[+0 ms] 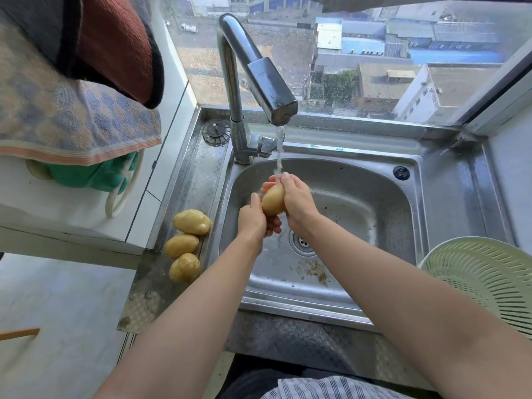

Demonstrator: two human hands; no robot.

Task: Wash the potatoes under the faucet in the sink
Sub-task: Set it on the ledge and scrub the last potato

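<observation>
Centrally, one potato (273, 203) was held over the sink (339, 180), directly beneath the stream of water (279, 151) falling from the faucet (259, 79). Left hand (254, 218) was curled around its lower end, thumb lying along the skin; right hand (296, 197) was closed over its upper side, fingertips in the water. Three more potatoes (185, 243) lay in a row on the metal ledge left of the basin. A pale green colander (483, 277) stood at the right, its contents not visible.
</observation>
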